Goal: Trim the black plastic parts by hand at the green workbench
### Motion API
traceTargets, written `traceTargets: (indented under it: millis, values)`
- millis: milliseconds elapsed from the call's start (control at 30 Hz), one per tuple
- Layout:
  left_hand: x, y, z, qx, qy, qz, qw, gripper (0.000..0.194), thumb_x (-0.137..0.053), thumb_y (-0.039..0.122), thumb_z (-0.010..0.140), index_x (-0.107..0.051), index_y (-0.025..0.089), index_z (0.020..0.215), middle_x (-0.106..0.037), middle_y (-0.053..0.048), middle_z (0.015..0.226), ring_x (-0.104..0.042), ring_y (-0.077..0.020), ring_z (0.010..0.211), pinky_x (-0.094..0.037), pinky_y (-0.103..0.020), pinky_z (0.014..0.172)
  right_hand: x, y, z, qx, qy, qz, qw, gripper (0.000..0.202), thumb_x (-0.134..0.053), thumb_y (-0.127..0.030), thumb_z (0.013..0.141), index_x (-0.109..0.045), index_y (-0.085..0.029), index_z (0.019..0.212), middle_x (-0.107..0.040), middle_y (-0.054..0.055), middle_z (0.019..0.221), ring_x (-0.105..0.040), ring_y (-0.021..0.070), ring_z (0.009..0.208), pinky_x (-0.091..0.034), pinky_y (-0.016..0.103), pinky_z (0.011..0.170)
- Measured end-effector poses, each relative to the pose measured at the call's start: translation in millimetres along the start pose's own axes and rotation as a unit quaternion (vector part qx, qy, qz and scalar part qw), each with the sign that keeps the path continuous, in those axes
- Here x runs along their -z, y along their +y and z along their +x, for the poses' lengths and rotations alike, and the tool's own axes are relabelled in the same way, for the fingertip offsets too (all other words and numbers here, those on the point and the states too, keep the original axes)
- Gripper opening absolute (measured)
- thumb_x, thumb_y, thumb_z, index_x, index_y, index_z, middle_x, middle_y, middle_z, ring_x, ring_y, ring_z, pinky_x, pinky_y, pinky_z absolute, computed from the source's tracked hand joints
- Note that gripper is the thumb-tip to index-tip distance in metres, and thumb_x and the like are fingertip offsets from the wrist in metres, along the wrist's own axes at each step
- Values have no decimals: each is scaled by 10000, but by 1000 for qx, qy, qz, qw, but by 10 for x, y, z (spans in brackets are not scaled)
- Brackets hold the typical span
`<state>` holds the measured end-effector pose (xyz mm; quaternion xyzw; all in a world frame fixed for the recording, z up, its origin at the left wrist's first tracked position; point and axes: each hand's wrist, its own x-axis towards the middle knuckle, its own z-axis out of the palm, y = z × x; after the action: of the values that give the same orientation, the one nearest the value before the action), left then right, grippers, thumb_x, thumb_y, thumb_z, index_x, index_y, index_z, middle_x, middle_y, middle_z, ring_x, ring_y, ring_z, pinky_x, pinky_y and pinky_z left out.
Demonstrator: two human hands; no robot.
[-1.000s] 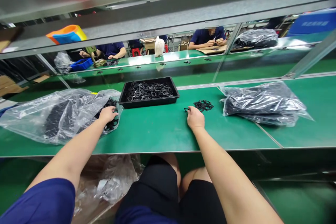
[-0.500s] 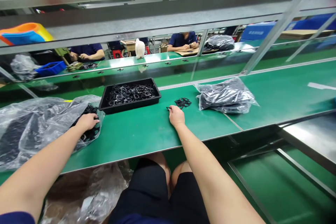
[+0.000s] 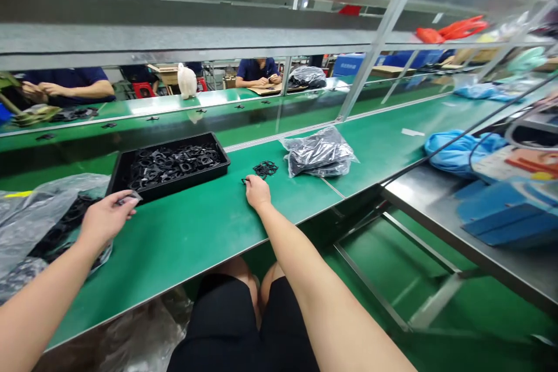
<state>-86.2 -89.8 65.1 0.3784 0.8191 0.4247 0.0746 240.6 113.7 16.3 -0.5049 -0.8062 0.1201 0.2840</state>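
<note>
Far beyond tray: box (blurry lettering)

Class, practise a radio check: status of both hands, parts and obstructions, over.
Left hand near black tray, pinching unclear item. Right hand pinching black part near small pile. Bagged goods lie right of pile.

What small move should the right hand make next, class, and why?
Probably, the right hand should set its black part down on the small pile of black pieces: the fingers appear to pinch that part, and the pile lies close by on the green tabletop.
</note>
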Motion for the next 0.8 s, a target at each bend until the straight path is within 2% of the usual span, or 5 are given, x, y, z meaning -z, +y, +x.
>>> traceTargets:
  millis: [100,333,533,633,800]
  values:
    - [-445,296,-212,-14,-85,-158,984,610,-737,444,584,-592,220,1132,-652,-35,907,-586,-125,625,-488,-253,571,-9,1,3,2,5,-3,1000,266,-391,-248,932,-613,-189,1066,-650,79,1031,-587,171,949,-420,261,858]
    - [-1099,532,-422,-56,-124,-201,970,557,-733,418,594,-605,180,1081,-570,-1,786,-530,-102,592,-461,-231,565,-24,-9,-9,41,-1,13,999,234,-441,-242,912,-627,-182,1039,-665,58,1034,-590,152,992,-422,242,914]
    - [-1223,446,-351,-143,-106,-128,976,418,-664,443,683,-645,206,1026,-598,-29,878,-551,-132,639,-483,-275,622,-250,-308,-74,1,-24,235,972,132,-559,-255,819,-650,-212,904,-680,30,861,-642,148,800,-504,275,786]
    - [-1213,391,-305,-181,-108,-120,970,344,-633,454,728,-674,234,988,-620,-32,928,-563,-142,677,-490,-290,655,-492,-596,-51,-69,-76,389,916,101,-616,-259,757,-629,-210,844,-636,-25,670,-618,115,589,-516,251,615]
    - [-1176,299,-245,-98,-119,-202,967,503,-715,461,648,-635,224,1085,-620,-45,966,-620,-170,764,-535,-311,714,-821,-1059,88,-124,-158,551,810,195,-709,-283,646,-611,-176,775,-598,-47,575,-577,92,491,-459,202,463]
